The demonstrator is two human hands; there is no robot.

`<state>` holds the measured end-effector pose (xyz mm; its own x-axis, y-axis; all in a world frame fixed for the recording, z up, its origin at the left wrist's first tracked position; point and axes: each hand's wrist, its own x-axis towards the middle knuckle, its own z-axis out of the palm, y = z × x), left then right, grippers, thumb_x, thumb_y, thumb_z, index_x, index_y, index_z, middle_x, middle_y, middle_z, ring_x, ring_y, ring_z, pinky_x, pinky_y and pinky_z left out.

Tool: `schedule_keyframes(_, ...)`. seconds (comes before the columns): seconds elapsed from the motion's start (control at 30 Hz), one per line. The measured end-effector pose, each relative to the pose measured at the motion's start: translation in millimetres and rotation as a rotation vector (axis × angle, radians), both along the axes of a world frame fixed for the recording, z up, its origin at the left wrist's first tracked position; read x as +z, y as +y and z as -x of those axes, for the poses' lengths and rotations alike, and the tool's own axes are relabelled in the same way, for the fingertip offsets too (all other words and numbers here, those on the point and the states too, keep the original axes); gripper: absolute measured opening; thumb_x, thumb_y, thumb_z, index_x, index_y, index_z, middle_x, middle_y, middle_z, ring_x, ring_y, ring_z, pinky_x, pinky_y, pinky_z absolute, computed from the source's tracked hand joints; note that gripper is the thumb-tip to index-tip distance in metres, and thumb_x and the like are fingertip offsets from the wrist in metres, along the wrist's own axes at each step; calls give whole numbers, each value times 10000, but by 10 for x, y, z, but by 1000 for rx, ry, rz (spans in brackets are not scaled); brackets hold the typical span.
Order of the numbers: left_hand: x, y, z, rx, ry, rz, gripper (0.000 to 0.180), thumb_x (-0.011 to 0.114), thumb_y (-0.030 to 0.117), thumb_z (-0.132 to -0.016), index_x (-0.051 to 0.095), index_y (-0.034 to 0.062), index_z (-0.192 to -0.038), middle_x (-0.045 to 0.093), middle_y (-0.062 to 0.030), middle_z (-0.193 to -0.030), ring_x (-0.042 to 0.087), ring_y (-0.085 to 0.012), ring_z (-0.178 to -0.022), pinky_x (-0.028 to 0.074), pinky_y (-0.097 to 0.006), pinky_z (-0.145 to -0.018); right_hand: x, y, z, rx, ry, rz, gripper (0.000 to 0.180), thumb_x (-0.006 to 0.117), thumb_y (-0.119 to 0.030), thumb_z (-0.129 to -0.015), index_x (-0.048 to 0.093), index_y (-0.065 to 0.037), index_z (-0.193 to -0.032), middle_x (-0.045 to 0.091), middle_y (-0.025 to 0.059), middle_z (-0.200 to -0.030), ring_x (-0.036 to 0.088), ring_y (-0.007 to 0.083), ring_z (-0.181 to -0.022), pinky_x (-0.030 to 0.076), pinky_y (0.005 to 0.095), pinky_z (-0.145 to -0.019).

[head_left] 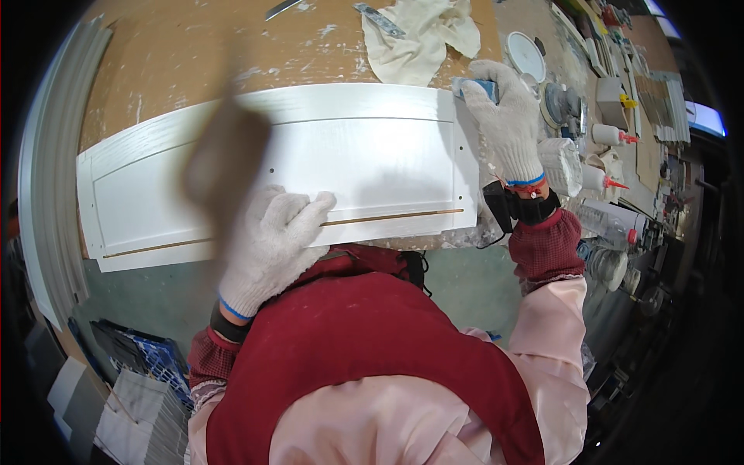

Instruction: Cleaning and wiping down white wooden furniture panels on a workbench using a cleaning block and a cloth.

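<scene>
A long white panel (364, 151) with a raised frame lies across the workbench before me. It has small dark holes and a thin brown groove along its near edge. My left hand (271, 240), in a white knitted glove, rests on the panel's near edge, its fingers stretched out over the surface and holding nothing. At the panel's far right corner, my right hand (508, 116), gloved too, has its fingers closed round a small blue block (487, 91). Its palm hides part of the block. A blurred brown shape (229, 151) close to the camera covers some of the panel's left part.
A cream cloth (418, 43) with a scraper (380, 21) on it lies beyond the panel. To the right stand a round white lid (525, 56), glue bottles with red tips (608, 135), a clear plastic bottle (608, 221) and tape rolls. White boards (58, 155) stand at the left.
</scene>
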<state>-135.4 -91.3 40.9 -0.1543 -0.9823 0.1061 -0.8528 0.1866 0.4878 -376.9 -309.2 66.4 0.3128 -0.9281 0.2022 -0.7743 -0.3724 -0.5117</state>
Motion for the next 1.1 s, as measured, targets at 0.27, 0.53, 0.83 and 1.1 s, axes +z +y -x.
schedule_keyframes(0.27,12,11,4,11,-3,-15,639,803,287,-572,620,200,-1178,567,-34,-1006,525,-305,-1008,446,-440,-904,80,159,63,20,51,-94,304,647,-257,-823,654,-64,-1058,684,126,-930,664,240,-837,512,326,-772)
schedule_keyframes(0.53,7,1,0,-8,14,0,661,806,274,-555,619,193,-1184,573,-38,-1005,529,-307,-995,445,-446,-898,18,91,-15,-20,4,-7,309,650,-252,-827,653,-50,-1060,683,129,-974,662,251,-871,509,324,-797)
schedule_keyframes(0.83,14,9,-3,3,0,-10,663,805,288,-565,614,194,-1194,572,-37,-1008,528,-308,-995,446,-444,-895,96,236,26,-10,32,-104,301,649,-228,-824,648,-36,-1056,674,136,-977,657,257,-877,505,335,-797)
schedule_keyframes(1.1,3,7,-2,-3,6,-1,628,795,287,-585,619,193,-1181,567,-35,-997,530,-307,-992,448,-443,-891,58,241,21,-14,57,-48,293,650,-216,-820,642,-29,-1046,671,143,-972,657,269,-875,506,342,-797)
